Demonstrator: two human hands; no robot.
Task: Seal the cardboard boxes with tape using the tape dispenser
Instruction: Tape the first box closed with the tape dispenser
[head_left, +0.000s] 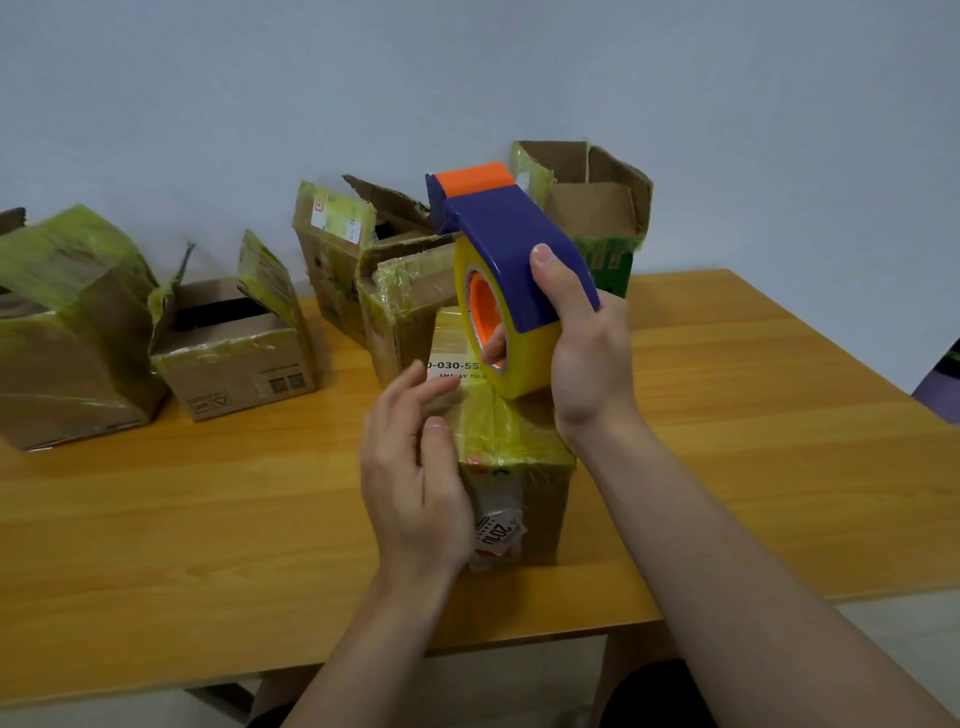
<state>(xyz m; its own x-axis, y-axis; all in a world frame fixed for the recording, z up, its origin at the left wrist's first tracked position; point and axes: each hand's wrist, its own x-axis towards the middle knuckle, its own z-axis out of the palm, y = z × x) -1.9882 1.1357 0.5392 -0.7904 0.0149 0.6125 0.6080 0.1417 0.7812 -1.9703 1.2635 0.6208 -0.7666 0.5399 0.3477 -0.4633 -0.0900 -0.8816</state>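
A small cardboard box (519, 457), closed and wrapped in yellowish tape, stands on the wooden table (208, 519) in front of me. My right hand (582, 353) grips a blue and orange tape dispenser (514, 239) holding a yellow tape roll (524, 358). The roll rests on the box's top at its right side, with the dispenser's orange end tilted up and away. My left hand (415, 467) lies against the box's left side with fingers spread, holding nothing.
Several other taped cardboard boxes stand along the back of the table: a crumpled one (67, 332) at far left, an open one (234, 343), two behind the dispenser (353, 260), and an open one (597, 208) at the back right. A wall is behind them.
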